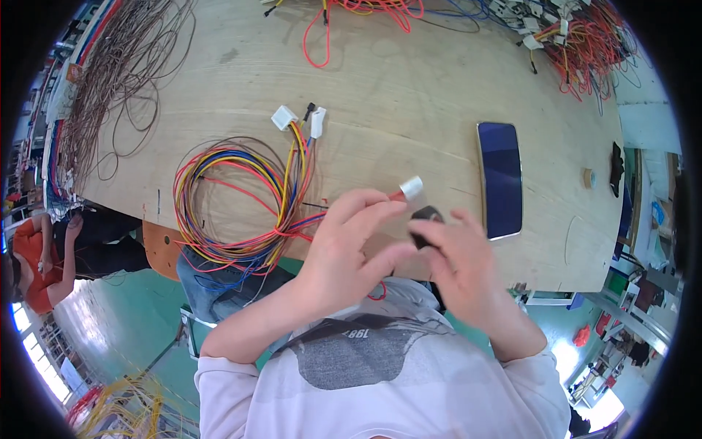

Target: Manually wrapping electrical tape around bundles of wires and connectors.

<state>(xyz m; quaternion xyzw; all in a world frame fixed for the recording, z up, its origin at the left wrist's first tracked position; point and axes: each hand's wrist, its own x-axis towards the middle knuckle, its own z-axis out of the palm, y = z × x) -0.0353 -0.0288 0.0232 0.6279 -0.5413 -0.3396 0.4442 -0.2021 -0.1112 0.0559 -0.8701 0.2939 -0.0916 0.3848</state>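
A coiled wire harness (191, 212) in red, yellow, blue and brown lies at the left on the wooden table, partly over its front edge. Its wires run under my left hand (340, 245), whose fingers curl around them, with thumb and index finger apart. Just beyond those fingertips a white connector (411, 188) on red wire sticks out, blurred. Close by on the right, my right hand (464, 267) pinches a dark roll (425, 219), apparently black tape. White connectors (284, 117) and a small black plug (309, 111) end the harness's upper branch.
A phone (501, 179) lies right of my hands, with a small tape roll (589, 178) farther right. Brown wires (121, 88) spread at the far left; red wire bundles (589, 55) pile at the far right. Another person (44, 260) sits at the left.
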